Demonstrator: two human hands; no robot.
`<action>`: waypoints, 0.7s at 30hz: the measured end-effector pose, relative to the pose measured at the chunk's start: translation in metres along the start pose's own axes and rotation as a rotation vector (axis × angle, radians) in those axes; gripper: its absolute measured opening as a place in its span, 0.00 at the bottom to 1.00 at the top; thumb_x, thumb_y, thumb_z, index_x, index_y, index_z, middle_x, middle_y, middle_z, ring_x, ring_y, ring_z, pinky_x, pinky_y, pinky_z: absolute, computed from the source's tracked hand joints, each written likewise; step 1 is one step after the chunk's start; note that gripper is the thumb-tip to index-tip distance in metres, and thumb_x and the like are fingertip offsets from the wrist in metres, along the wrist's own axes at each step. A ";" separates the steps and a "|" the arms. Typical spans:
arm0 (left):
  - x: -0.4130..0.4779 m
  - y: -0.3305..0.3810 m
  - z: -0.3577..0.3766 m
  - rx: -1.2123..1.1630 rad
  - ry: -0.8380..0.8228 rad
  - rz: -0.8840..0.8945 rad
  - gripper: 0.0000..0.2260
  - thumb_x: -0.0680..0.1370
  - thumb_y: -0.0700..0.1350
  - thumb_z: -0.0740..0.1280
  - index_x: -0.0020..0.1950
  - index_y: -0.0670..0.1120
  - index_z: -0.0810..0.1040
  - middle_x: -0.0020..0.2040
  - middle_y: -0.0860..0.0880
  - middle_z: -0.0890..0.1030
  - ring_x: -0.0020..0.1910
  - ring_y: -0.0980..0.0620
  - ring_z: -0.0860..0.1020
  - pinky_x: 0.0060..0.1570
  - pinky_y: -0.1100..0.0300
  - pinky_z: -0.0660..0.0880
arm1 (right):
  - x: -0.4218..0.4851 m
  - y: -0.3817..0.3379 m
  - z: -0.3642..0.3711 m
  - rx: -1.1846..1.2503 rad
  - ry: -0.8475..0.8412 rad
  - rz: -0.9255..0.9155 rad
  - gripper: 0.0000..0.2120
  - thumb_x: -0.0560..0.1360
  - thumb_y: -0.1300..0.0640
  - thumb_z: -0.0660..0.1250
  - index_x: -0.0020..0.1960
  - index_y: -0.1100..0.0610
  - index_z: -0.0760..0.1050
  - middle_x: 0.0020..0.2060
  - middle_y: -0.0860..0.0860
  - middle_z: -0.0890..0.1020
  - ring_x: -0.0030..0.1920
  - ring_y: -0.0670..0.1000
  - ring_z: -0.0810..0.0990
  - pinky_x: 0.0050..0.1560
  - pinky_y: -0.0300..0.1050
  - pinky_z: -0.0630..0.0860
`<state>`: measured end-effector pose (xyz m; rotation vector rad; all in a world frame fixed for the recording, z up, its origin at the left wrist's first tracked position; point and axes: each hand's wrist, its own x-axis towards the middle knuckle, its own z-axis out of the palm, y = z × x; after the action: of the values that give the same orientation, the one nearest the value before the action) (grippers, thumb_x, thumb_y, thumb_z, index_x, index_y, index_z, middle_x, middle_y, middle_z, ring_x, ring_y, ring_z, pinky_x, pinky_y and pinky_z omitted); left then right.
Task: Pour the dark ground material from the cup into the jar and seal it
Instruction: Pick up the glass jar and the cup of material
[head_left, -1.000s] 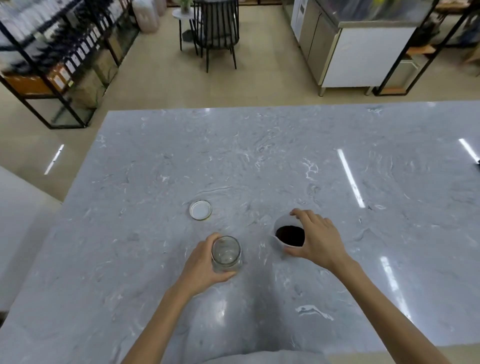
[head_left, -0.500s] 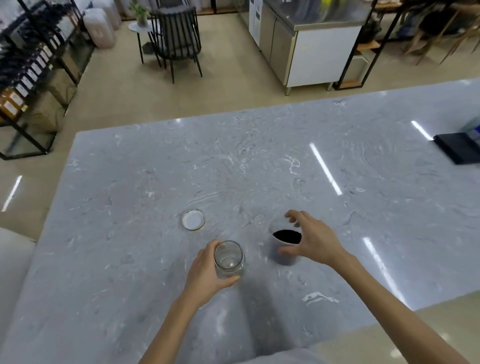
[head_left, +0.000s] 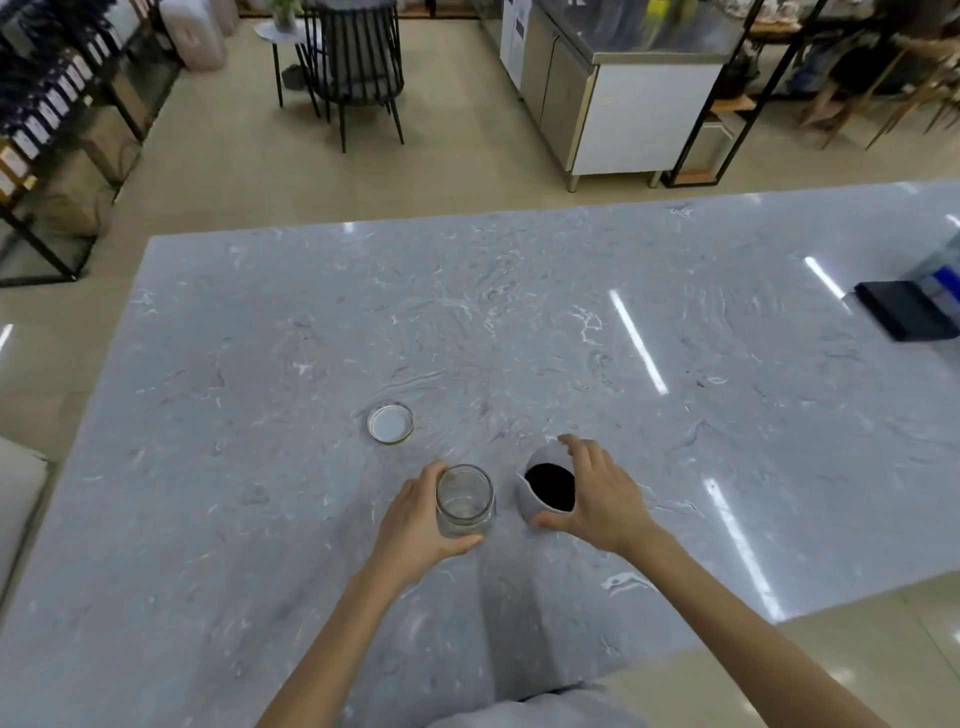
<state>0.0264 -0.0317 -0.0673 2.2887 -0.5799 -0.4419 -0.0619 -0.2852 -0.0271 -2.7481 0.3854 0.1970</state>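
An empty clear glass jar (head_left: 464, 500) stands upright and uncapped on the grey marble table (head_left: 260, 364), and my left hand (head_left: 418, 522) wraps around its left side. Just to its right is a white cup (head_left: 531, 501) with a small spout, holding dark ground material (head_left: 550, 486). My right hand (head_left: 602, 496) grips the cup from the right, fingers over the far rim and thumb at the near side. The cup leans slightly toward the jar. The jar's white lid (head_left: 390, 422) lies flat on the table behind the jar, apart from both hands.
A black flat device (head_left: 906, 310) lies at the table's far right edge. Beyond the table are a black chair (head_left: 353, 67), a steel cabinet (head_left: 613, 88) and dark shelving (head_left: 47, 114) at the left. The table's near edge runs close to my body.
My right hand has closed more firmly round the cup, which now tips slightly toward the jar. My head has moved, shifting the view. The left hand keeps hold of the jar.
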 end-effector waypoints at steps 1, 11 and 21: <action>0.000 0.000 0.000 0.004 -0.002 0.000 0.44 0.60 0.60 0.81 0.70 0.53 0.65 0.58 0.50 0.77 0.58 0.47 0.76 0.53 0.53 0.74 | 0.002 0.003 -0.002 -0.024 -0.049 -0.030 0.60 0.58 0.22 0.69 0.78 0.51 0.49 0.73 0.51 0.63 0.70 0.54 0.67 0.62 0.52 0.74; 0.011 0.002 -0.006 -0.079 -0.108 -0.005 0.43 0.58 0.61 0.80 0.69 0.61 0.65 0.62 0.56 0.77 0.61 0.55 0.76 0.56 0.62 0.72 | 0.011 0.009 -0.005 0.234 -0.012 -0.073 0.38 0.62 0.35 0.77 0.66 0.44 0.66 0.61 0.36 0.76 0.60 0.39 0.77 0.56 0.41 0.76; 0.008 0.007 -0.002 -0.160 -0.073 0.013 0.38 0.61 0.60 0.81 0.67 0.62 0.69 0.60 0.64 0.79 0.59 0.65 0.77 0.58 0.63 0.73 | 0.011 0.019 -0.018 0.258 0.051 0.028 0.35 0.65 0.40 0.78 0.66 0.46 0.68 0.60 0.38 0.77 0.59 0.40 0.77 0.56 0.43 0.75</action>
<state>0.0321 -0.0392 -0.0626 2.1224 -0.5745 -0.5474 -0.0547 -0.3113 -0.0185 -2.4991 0.4315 0.0776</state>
